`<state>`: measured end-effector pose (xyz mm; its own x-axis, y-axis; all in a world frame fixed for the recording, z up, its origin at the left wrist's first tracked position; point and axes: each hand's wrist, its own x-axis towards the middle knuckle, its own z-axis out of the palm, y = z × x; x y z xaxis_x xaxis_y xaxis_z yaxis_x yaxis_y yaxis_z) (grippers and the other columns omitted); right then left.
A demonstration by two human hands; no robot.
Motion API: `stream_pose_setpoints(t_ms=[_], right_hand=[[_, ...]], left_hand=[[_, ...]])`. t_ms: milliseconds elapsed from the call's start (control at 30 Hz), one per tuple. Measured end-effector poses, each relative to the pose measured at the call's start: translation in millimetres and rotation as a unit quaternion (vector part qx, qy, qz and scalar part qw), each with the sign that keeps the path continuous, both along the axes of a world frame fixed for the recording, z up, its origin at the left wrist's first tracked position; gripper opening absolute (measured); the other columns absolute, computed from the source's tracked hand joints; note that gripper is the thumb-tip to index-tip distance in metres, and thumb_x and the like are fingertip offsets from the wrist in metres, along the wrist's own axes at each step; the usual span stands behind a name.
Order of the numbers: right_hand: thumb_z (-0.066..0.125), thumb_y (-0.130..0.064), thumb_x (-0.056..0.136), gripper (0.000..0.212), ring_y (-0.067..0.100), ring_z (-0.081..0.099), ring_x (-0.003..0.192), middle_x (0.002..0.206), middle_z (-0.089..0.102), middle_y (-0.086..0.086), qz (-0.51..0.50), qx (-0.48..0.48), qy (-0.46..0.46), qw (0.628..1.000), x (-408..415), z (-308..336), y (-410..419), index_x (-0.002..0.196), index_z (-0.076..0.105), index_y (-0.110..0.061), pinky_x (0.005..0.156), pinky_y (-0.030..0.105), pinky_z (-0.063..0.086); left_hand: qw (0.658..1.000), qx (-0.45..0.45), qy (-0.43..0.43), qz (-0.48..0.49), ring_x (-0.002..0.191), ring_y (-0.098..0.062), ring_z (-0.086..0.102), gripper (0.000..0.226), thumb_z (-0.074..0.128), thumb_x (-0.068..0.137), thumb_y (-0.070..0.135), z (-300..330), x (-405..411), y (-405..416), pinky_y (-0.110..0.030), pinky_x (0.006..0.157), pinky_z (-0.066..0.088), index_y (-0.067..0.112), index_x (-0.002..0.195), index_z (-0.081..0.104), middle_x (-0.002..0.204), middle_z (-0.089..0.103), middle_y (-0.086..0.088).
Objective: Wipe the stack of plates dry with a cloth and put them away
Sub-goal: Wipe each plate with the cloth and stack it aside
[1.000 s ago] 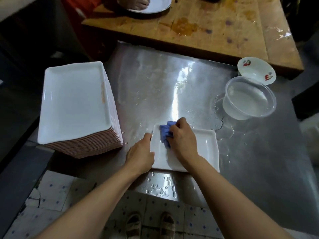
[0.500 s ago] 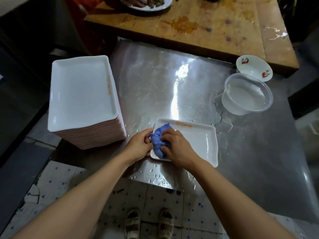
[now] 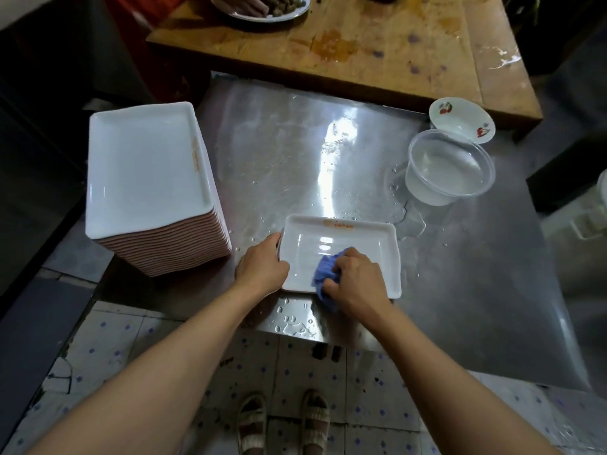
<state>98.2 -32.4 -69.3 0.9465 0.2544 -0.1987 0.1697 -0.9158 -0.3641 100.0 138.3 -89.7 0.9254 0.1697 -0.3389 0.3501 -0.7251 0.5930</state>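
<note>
A single white rectangular plate [image 3: 354, 241] lies near the front edge of the wet steel table [image 3: 476, 274]. My right hand [image 3: 358, 284] grips a bunched blue cloth [image 3: 323, 270] and presses it on the plate's near middle. My left hand [image 3: 261, 266] holds the plate's left rim, thumb over the edge. A tall stack of the same white plates [image 3: 144, 169] stands at the table's left.
A clear plastic tub of water [image 3: 450, 169] and a small white bowl with cherry prints [image 3: 461, 119] sit at the back right. Behind is a stained wooden table [image 3: 377, 37] with a plate of food [image 3: 269, 8]. Water drops dot the steel surface. My sandalled feet show below.
My right hand has swept the cloth from the plate's left end toward its middle. The left hand stays on the left rim.
</note>
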Motion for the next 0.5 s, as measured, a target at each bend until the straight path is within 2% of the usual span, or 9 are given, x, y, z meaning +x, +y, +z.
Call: stream_pose_setpoints(t_ms=[100, 167, 267, 367, 433, 500], right_hand=[[0.06, -0.027, 0.077, 0.016, 0.027, 0.052, 0.096, 0.103, 0.057, 0.007, -0.022, -0.085, -0.015, 0.996, -2, 3, -34, 0.082, 0.064, -0.012, 0.078, 0.034, 0.037], [0.06, -0.025, 0.077, 0.018, 0.027, 0.05, 0.098, 0.104, 0.057, 0.007, -0.035, -0.107, -0.027, 0.993, -5, 3, -50, 0.085, 0.067, -0.01, 0.08, 0.033, 0.038], [0.058, -0.016, 0.079, 0.017, 0.027, 0.05, 0.098, 0.107, 0.055, 0.011, -0.057, -0.094, -0.044, 0.993, -2, 3, -62, 0.087, 0.067, -0.005, 0.08, 0.031, 0.04], [0.048, -0.01, 0.085, 0.021, 0.032, 0.05, 0.103, 0.108, 0.055, 0.017, -0.067, -0.073, -0.06, 0.993, 16, 3, -58, 0.096, 0.063, 0.001, 0.083, 0.034, 0.042], [0.043, -0.007, 0.088, 0.022, 0.035, 0.047, 0.106, 0.111, 0.053, 0.02, -0.091, -0.061, -0.066, 0.992, 30, 2, -52, 0.103, 0.057, 0.003, 0.08, 0.036, 0.038], [0.046, -0.002, 0.086, 0.022, 0.035, 0.045, 0.107, 0.115, 0.051, 0.02, -0.106, -0.05, -0.073, 0.99, 42, 0, -46, 0.106, 0.054, 0.003, 0.074, 0.035, 0.036]], left_hand=[[0.999, 0.022, -0.022, -0.026, 0.097, -0.031, 0.056, 0.045, 0.05, 0.078, 0.01, 1, -3, -4, -0.033, 0.075, 0.039, 0.021, 0.122, 0.05, 0.107, 0.064, -0.008], [0.999, 0.028, -0.026, -0.035, 0.095, -0.031, 0.056, 0.05, 0.049, 0.078, 0.009, 1, -3, -4, -0.033, 0.075, 0.039, 0.022, 0.126, 0.048, 0.105, 0.064, -0.009], [0.999, 0.025, -0.013, -0.039, 0.097, -0.031, 0.056, 0.054, 0.05, 0.077, 0.009, 3, 0, -3, -0.034, 0.079, 0.043, 0.025, 0.129, 0.048, 0.105, 0.064, -0.009], [0.999, 0.017, -0.004, -0.043, 0.099, -0.032, 0.057, 0.054, 0.052, 0.077, 0.008, 5, 3, -2, -0.033, 0.08, 0.043, 0.025, 0.128, 0.052, 0.106, 0.065, -0.01], [0.999, 0.019, 0.001, -0.048, 0.1, -0.033, 0.056, 0.054, 0.052, 0.077, 0.007, 5, 5, 0, -0.033, 0.078, 0.042, 0.026, 0.128, 0.052, 0.107, 0.065, -0.011], [0.998, 0.015, 0.008, -0.056, 0.102, -0.033, 0.056, 0.055, 0.052, 0.077, 0.006, 5, 6, 2, -0.033, 0.079, 0.043, 0.025, 0.129, 0.052, 0.109, 0.065, -0.011]])
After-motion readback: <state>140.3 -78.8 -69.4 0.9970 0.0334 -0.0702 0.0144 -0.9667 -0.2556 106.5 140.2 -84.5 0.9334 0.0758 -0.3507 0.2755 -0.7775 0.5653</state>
